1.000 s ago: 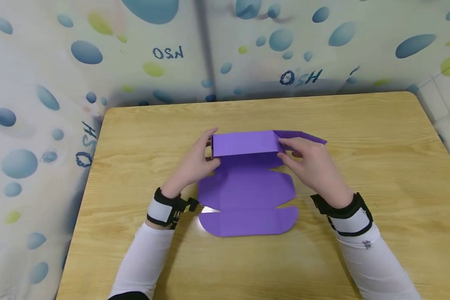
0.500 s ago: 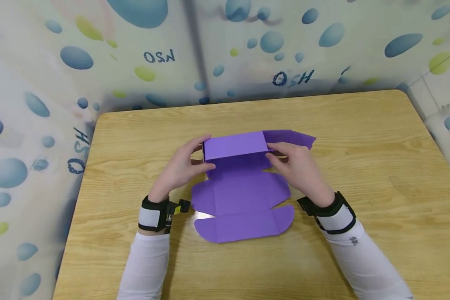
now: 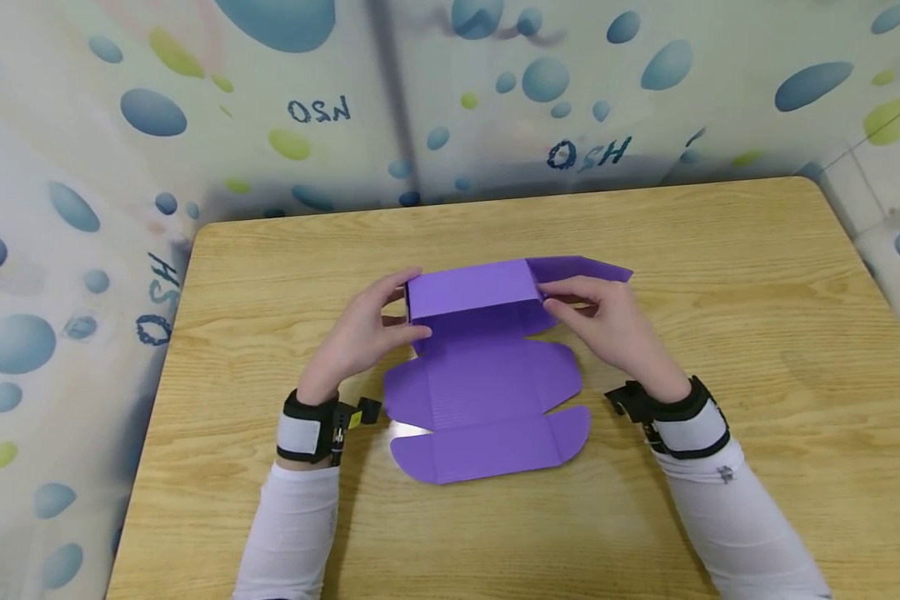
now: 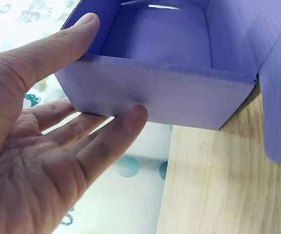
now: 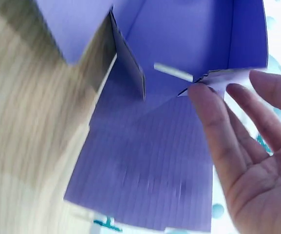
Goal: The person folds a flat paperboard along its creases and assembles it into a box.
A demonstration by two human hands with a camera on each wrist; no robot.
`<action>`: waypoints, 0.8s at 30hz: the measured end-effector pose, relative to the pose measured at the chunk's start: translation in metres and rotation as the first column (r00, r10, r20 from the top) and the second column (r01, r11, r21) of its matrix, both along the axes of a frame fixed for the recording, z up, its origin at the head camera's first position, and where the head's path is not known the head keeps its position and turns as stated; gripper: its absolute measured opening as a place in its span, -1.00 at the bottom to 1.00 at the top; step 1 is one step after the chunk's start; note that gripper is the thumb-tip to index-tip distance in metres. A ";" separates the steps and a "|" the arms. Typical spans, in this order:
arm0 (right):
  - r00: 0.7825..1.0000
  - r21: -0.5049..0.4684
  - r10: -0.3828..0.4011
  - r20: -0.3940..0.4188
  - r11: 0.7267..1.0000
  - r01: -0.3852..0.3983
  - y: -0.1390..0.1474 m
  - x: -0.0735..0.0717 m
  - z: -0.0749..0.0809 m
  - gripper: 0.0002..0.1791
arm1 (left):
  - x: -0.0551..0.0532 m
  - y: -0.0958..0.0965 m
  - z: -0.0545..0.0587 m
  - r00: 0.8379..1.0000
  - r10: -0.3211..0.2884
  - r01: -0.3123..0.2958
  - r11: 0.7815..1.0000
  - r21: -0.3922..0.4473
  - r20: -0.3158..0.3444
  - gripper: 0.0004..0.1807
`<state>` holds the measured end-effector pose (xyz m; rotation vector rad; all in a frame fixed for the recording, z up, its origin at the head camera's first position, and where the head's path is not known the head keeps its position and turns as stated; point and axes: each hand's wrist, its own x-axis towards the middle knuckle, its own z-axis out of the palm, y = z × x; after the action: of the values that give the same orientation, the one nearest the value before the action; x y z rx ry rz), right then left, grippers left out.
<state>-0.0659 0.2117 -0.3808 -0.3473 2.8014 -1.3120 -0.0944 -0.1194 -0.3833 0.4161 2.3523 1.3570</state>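
A purple cardboard box, partly folded, stands on its long side, its flat lid with rounded flaps spread towards me. My left hand grips the box's left end. In the left wrist view, that hand's thumb lies over the rim and its other fingers are along the outer end wall. At the right end, my right hand pinches a small flap between thumb and fingers. An unfolded side panel sticks out to the right behind that hand. A slot shows beside the flap in the right wrist view.
The wooden table carries the box near its middle. A patterned curtain with blue and green spots hangs behind the table and along its left side. Wrist straps with small cameras sit on both wrists.
My right hand has shifted slightly to the right at the box's end. The outstretched side panel swung into fuller view, then shows narrower again. The left hand keeps its grip.
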 end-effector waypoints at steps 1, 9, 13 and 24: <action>1.000 0.008 -0.011 0.006 1.000 0.011 0.002 0.000 0.001 -0.75 | 0.000 0.000 0.000 1.000 0.001 -0.001 1.000 -0.001 0.002 -0.10; 0.989 0.145 -0.055 0.135 0.989 0.035 0.012 -0.006 -0.004 -0.64 | 0.000 0.000 0.001 1.000 0.000 0.000 1.000 -0.017 -0.004 -0.09; 0.976 0.142 -0.039 0.213 0.990 0.009 0.010 -0.009 -0.010 -0.58 | 0.000 -0.001 0.001 1.000 -0.001 0.001 1.000 -0.020 -0.004 -0.09; 0.983 0.058 0.019 0.183 0.998 -0.030 -0.007 -0.008 -0.015 -0.69 | 0.000 -0.001 0.002 1.000 -0.017 0.017 1.000 -0.025 -0.013 -0.11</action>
<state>-0.0740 0.2051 -0.3961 -0.2450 2.6683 -1.1859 -0.0942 -0.1207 -0.3814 0.4380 2.3689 1.3200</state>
